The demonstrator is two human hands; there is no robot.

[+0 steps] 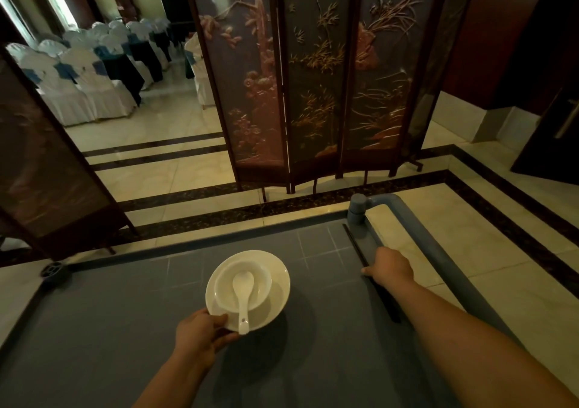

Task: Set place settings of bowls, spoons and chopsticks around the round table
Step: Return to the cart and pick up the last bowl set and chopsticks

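1. Glossy cream floor tiles with dark speckled border bands run under a carved folding screen of dark wood panels with raised plants in relief. Rows of chairs in white cloth covers stand far back on the left.
2. Nearest the camera is a matte grey bench with a faint grid of lines, a raised rim and a rounded tubular handle along its right side.
3. A round, smooth white ceramic plate sits at mid-bench. A smaller white bowl is nested in it.
4. A white ceramic spoon lies in the bowl, its handle reaching over the plate's near rim.
5. The left hand grips the plate's near rim, thumb on top.
6. Slim dark chopsticks lie along the right edge. The right hand rests over them with its thumb against them. Its fingers are hidden, so I cannot tell whether it grips.
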